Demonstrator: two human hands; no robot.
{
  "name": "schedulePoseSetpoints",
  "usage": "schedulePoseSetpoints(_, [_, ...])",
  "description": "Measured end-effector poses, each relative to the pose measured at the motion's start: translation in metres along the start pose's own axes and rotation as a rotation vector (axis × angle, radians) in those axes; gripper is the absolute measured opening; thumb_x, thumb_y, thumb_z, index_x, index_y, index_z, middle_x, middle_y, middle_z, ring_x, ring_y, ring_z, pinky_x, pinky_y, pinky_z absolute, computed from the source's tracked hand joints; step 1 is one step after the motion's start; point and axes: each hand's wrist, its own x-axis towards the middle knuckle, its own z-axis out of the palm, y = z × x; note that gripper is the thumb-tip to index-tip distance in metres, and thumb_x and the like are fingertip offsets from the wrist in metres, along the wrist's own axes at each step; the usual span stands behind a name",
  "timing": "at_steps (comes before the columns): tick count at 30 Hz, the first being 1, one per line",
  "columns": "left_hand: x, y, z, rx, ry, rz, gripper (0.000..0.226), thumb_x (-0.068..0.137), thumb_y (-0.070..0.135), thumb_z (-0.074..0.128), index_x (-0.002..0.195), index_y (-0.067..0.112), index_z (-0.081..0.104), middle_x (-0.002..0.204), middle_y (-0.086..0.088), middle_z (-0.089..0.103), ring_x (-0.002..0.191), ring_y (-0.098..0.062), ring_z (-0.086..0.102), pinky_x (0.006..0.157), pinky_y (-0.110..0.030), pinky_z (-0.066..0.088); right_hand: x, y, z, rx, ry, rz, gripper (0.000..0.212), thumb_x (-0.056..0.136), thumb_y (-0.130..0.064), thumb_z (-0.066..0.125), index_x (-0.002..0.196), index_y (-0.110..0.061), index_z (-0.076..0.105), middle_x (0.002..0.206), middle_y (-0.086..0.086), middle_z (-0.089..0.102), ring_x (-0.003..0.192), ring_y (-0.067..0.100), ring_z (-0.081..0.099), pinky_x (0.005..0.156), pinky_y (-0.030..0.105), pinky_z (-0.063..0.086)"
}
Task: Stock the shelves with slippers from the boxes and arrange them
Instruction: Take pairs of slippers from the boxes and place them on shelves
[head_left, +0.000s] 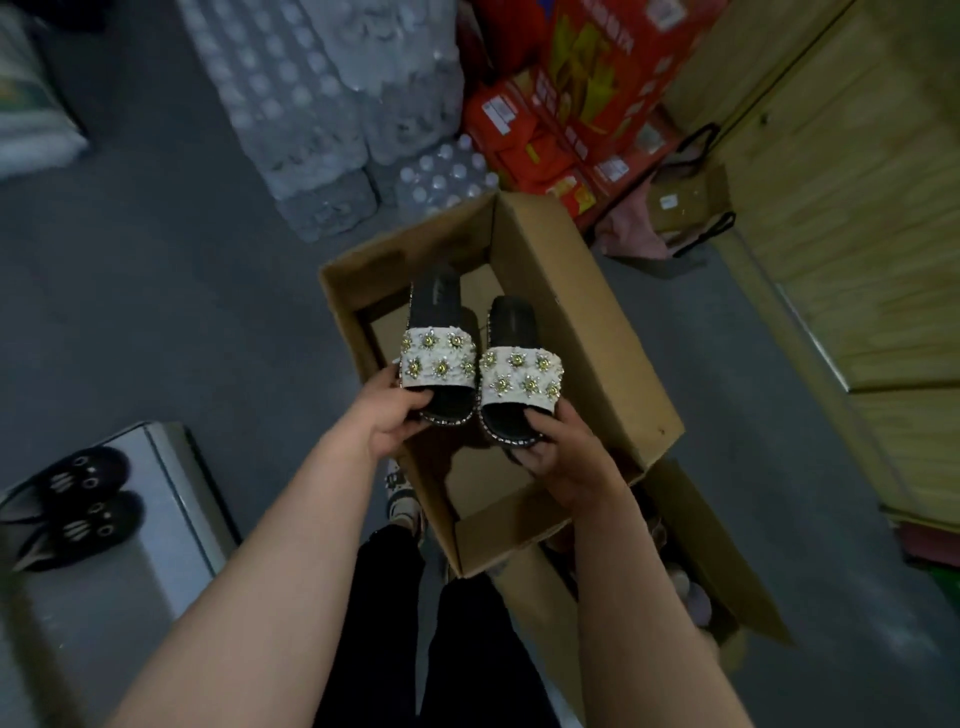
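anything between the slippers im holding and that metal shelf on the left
Nothing visible. Left hand and right hand hold the white-strapped slippers over the cardboard box; only bare floor lies toward the shelf, where a black pair sits.

Left hand (397, 415) and right hand (563, 452) each hold one jewelled slipper (439, 358) above an open cardboard box (571, 291).

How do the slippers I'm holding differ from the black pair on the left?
The held slippers have white straps with gold flowers; the black pair is fuzzy, closed-toed. The held slippers are over the cardboard box; the black pair rests on a metal surface. Both are pairs.
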Motion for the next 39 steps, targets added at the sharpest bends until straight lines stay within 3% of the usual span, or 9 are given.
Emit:
schedulePoseSetpoints(5, [-0.072,-0.012,-0.013,-0.111,-0.016,0.153,0.062,0.089,-0.013,0.052,0.143,0.015,0.040,0.124,-0.009,0.061,0.105,-0.026,0.060,0.081,-0.037,0.052,-0.049,-0.014,0.027,-0.017,-0.081,-0.074,0.056,0.095,0.003,0.049,0.142,-0.028,0.047,0.126,0.006,0.068,0.114,0.029,0.065,0.084,0.046,0.056])
schedulePoseSetpoints(8, [-0.108,-0.016,-0.026,-0.170,0.013,0.236,0.060,0.089,-0.013,0.052,0.142,0.014,0.040,0.121,-0.009,0.060,0.096,-0.022,0.062,0.066,-0.032,0.058,-0.068,-0.024,0.048,-0.107,-0.147,-0.091,0.060,0.094,0.007,0.044,0.141,-0.031,0.049,0.128,0.007,0.067,0.116,0.032,0.063,0.084,0.048,0.058])
schedulePoseSetpoints(10, [-0.130,-0.016,-0.036,-0.228,0.051,0.299,0.060,0.089,-0.013,0.052,0.141,0.014,0.042,0.119,-0.009,0.061,0.092,-0.020,0.062,0.055,-0.027,0.057,-0.080,-0.028,0.067,-0.204,-0.204,-0.115,0.063,0.093,0.008,0.043,0.142,-0.032,0.049,0.130,0.008,0.065,0.117,0.032,0.062,0.077,0.044,0.060])
schedulePoseSetpoints(13, [-0.163,-0.021,-0.053,-0.329,0.102,0.378,0.057,0.089,-0.014,0.051,0.138,0.015,0.044,0.107,-0.005,0.064,0.089,-0.020,0.062,0.053,-0.026,0.057,-0.100,-0.024,0.098,-0.334,-0.295,-0.146,0.062,0.092,0.009,0.042,0.142,-0.027,0.048,0.132,0.009,0.063,0.108,0.029,0.065,0.059,0.032,0.058])
schedulePoseSetpoints(17, [-0.206,-0.038,-0.088,-0.442,0.182,0.495,0.057,0.088,-0.015,0.051,0.136,0.015,0.046,0.101,-0.003,0.065,0.088,-0.019,0.063,0.053,-0.026,0.057,-0.126,-0.004,0.140,-0.515,-0.417,-0.178,0.061,0.091,0.008,0.045,0.139,-0.028,0.052,0.125,0.003,0.067,0.095,0.021,0.071,0.069,0.036,0.056])
schedulePoseSetpoints(25, [-0.297,-0.110,-0.173,-0.710,0.334,0.699,0.058,0.087,-0.013,0.054,0.139,0.011,0.045,0.121,-0.011,0.063,0.089,-0.019,0.066,0.060,-0.026,0.059,-0.200,0.090,0.208,-0.718,-0.659,-0.152,0.060,0.091,0.012,0.041,0.136,-0.026,0.053,0.124,0.007,0.067,0.101,0.024,0.067,0.062,0.032,0.057])
schedulePoseSetpoints(28, [-0.338,-0.153,-0.203,-0.768,0.402,0.780,0.054,0.087,-0.012,0.054,0.136,0.011,0.048,0.112,-0.006,0.067,0.094,-0.020,0.066,0.076,-0.033,0.059,-0.230,0.140,0.216,-0.741,-0.756,-0.099,0.060,0.090,0.012,0.040,0.134,-0.025,0.054,0.124,0.007,0.068,0.104,0.026,0.066,0.065,0.034,0.058])
schedulePoseSetpoints(31, [-0.384,-0.202,-0.229,-0.783,0.478,0.853,0.050,0.088,-0.010,0.055,0.132,0.012,0.049,0.117,-0.008,0.066,0.101,-0.025,0.066,0.088,-0.040,0.055,-0.260,0.196,0.215,-0.774,-0.827,-0.087,0.056,0.089,0.012,0.042,0.133,-0.021,0.057,0.125,0.009,0.068,0.108,0.028,0.066,0.067,0.034,0.058])
schedulePoseSetpoints(39, [-0.490,-0.318,-0.266,-0.929,0.600,0.950,0.049,0.088,-0.010,0.056,0.132,0.011,0.048,0.115,-0.010,0.065,0.095,-0.023,0.067,0.071,-0.030,0.061,-0.353,0.306,0.193,-0.866,-1.018,-0.037,0.045,0.092,0.007,0.044,0.130,-0.013,0.058,0.121,0.014,0.068,0.100,0.025,0.067,0.067,0.030,0.056])
